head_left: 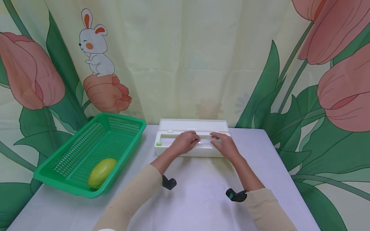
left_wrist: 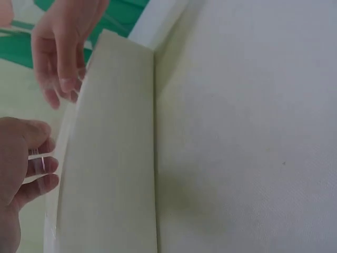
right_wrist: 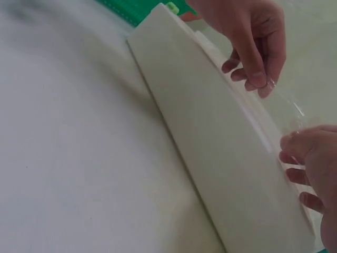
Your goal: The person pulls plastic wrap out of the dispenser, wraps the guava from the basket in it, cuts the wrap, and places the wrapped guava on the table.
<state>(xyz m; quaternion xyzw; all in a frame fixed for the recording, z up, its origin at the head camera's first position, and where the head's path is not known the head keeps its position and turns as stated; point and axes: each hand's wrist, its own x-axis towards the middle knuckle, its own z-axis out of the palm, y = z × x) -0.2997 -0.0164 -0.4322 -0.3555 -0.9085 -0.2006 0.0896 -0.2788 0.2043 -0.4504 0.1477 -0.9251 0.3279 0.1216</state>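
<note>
Green slotted plastic basket (head_left: 112,141), far left, aslant on the white-clothed table (head_left: 199,195), presumably set aside to give both hands room; in its near end, one oval yellow-green fruit (head_left: 102,173), perhaps a mango, which the walls keep from rolling off. White cling-film dispenser (head_left: 202,153), centre, its lid (head_left: 193,124) tipped back, apparently so the film inside can be reached; small green slider (head_left: 158,144) at its left end. Left hand (head_left: 186,142), over the slot, thumb and fingertips pinching clear film (right_wrist: 295,105), which spans the gap between the hands and shows mainly by its glints. Right hand (head_left: 226,145), opposite, thumb and fingertip pinching the same film, remaining fingers apart; the two-sided hold likely prevents it folding onto itself.
</note>
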